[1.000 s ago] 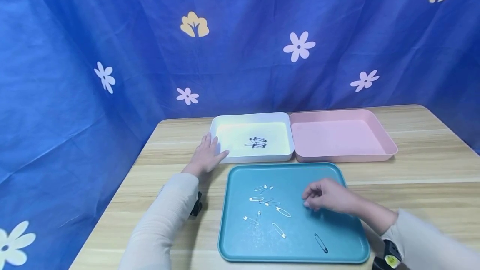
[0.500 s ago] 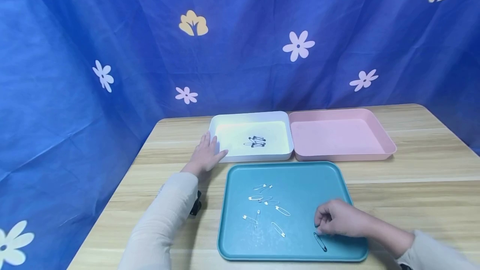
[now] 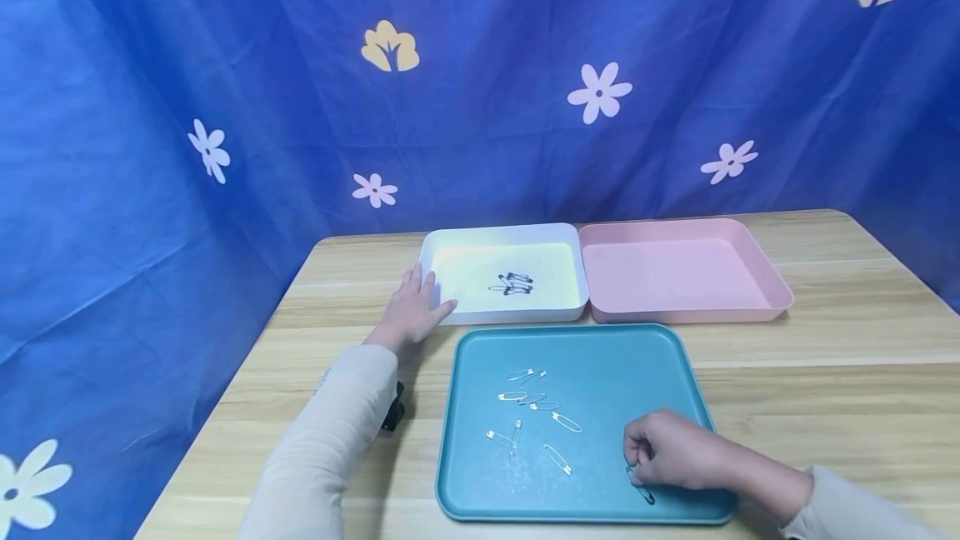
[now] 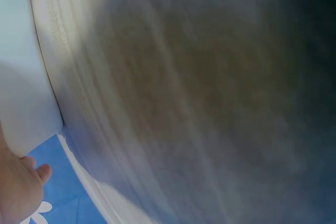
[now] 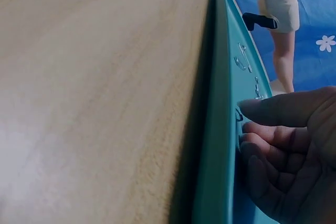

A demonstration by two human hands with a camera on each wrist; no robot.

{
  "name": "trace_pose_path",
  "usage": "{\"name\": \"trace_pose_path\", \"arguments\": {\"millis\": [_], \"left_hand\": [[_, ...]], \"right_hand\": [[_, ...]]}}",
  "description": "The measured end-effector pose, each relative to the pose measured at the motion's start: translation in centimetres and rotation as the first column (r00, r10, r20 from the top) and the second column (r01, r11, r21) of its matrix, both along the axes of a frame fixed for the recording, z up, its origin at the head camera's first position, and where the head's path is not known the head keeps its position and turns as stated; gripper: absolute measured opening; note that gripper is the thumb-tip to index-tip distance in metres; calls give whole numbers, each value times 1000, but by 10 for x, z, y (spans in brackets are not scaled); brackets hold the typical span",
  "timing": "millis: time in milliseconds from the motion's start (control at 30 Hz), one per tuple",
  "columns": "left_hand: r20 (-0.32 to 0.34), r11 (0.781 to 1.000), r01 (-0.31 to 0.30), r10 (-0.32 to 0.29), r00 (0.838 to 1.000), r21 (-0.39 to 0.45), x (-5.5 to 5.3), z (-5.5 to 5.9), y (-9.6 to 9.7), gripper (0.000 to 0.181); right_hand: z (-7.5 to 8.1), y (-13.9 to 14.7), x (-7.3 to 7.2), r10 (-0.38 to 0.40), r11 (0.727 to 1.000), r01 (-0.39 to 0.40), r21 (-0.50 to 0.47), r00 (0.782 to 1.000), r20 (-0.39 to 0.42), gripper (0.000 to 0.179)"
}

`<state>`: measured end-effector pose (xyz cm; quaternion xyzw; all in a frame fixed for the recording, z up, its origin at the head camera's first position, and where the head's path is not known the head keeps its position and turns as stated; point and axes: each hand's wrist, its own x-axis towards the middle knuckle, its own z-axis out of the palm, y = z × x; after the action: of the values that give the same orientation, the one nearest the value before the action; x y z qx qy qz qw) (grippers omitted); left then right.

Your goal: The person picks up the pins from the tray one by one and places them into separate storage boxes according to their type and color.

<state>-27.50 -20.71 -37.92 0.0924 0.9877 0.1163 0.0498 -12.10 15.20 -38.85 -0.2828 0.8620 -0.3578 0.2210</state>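
My right hand [image 3: 675,450] is low over the right part of the teal tray [image 3: 585,348], fingers curled. Thumb and fingertips pinch the upper end of a black safety pin [image 3: 642,490], whose lower end shows below them. In the right wrist view, the thumb [image 5: 283,109] lies above the curled fingers. Several silver safety pins [image 3: 557,458] lie spread over the tray's left half. My left hand [image 3: 408,309] rests with spread fingers on the left edge of the white box [image 3: 517,317], which holds a small cluster of black safety pins [image 3: 516,283].
A pink box [image 3: 682,269] stands against the white box's right side. Both boxes are behind the teal tray on the wooden table [image 3: 847,340]. A blue flowered cloth [image 3: 480,140] hangs behind the table.
My right hand has moved down and right across the teal tray to the lone black safety pin, and its fingertips have closed at the pin's upper end. The left hand stays on the white box.
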Motion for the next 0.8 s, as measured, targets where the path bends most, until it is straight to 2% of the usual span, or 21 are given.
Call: {"name": "trace_pose_path", "arguments": {"millis": [267,667,733,800], "left_hand": [[-5,1000,6,-6,1000,9,-1,-1,0,76],[-8,1000,9,-9,1000,-4,-2,-1,0,75],[-6,1000,9,-9,1000,-5,-2,-1,0,76],[-1,1000,8,-8,1000,-7,-1,-1,0,76]], "right_hand": [[4,-2,5,7,998,-5,65,1000,-31,20],[5,-2,6,15,998,-7,63,993,-120,23],[4,-2,5,24,998,-18,53,993,-115,24],[3,-1,4,26,999,-23,44,997,-77,23]]}}
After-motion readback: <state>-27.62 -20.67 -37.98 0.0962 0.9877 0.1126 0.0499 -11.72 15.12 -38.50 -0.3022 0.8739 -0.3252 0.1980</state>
